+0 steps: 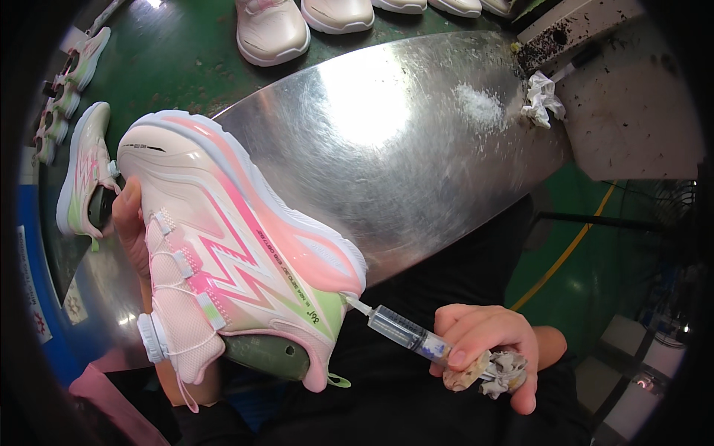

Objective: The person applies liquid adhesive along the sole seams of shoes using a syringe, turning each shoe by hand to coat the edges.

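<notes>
A pink and white sneaker [216, 215] with a pale green heel is held up on its side, sole toward the upper right. My left hand [132, 223] grips it from behind near the toe and laces; most of that hand is hidden by the shoe. A dark green shoe last [268, 359] fills the sneaker's opening. In my right hand [487, 338] is a clear syringe [398, 328], its tip touching the heel where the upper meets the sole. A crumpled, stained wad [506, 373] is tucked between the right fingers and palm.
Below the shoe lies a shiny metal plate [297, 111] with a white powdery patch [480, 108]. A crumpled white tissue [543, 100] sits at its far right corner. Several pale shoes [273, 33] line the far edge, and another sneaker [88, 171] stands on the left.
</notes>
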Demonstrator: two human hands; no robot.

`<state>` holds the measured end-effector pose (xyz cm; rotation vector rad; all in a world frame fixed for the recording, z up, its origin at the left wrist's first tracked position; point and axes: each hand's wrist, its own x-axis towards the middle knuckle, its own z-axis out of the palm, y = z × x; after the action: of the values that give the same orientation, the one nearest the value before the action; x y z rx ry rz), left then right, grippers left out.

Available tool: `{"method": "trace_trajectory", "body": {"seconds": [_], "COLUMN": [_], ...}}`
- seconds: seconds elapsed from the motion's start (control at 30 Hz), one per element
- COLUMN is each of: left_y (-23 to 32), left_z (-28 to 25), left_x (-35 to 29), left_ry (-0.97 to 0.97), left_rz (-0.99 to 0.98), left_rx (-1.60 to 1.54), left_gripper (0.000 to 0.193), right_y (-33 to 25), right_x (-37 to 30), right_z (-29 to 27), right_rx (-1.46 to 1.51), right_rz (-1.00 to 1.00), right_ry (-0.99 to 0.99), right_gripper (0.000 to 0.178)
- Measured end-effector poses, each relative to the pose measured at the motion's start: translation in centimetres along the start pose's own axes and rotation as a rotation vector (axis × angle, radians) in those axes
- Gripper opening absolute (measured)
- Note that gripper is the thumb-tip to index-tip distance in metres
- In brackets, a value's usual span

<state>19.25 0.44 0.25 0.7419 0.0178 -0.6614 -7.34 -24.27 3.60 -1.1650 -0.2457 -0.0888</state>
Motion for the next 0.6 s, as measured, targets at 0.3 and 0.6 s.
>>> {"method": "trace_trajectory", "body": {"seconds": [0.3, 0.6], "left_y": [1.5, 2.8], "left_z": [1.4, -0.9], "left_x": [-3.3, -8.9], "left_ry": [0.029, -0.205], "left_rz": [0.033, 0.671], "left_rx": [0.165, 1.533], "left_gripper": [0.044, 0.046], "right_y": [0.6, 2.7], "right_x": [0.2, 0.2], "right_z": [0.5, -0.6], "right_rx": [0.031, -0.026], "right_rz": [-0.039, -0.099], "right_ry": [0.001, 0.008], "right_gripper": [0.076, 0.078]}}
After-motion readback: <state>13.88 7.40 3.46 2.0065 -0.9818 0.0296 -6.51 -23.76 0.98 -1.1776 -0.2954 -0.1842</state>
